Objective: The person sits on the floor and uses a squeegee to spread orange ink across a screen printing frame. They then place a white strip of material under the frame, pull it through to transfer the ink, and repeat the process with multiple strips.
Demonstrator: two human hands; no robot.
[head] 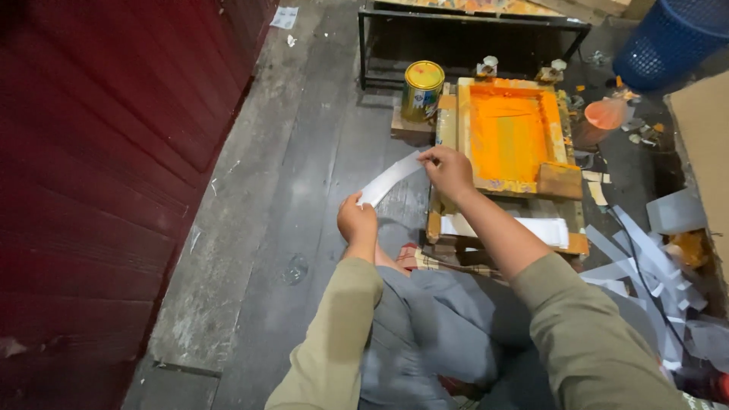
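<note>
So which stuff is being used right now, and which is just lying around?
In use:
left hand
right hand
white paper strip, held at both ends
orange-inked screen frame

Lying about:
yellow tin
blue basket
paper scraps

I see a round yellow paint tin (pixel 422 89) with a printed label wrapped around its side standing on a wooden block just left of the orange-stained frame, and a small white printed paper (pixel 284 17) lying on the floor planks far off beside the red wall.
</note>
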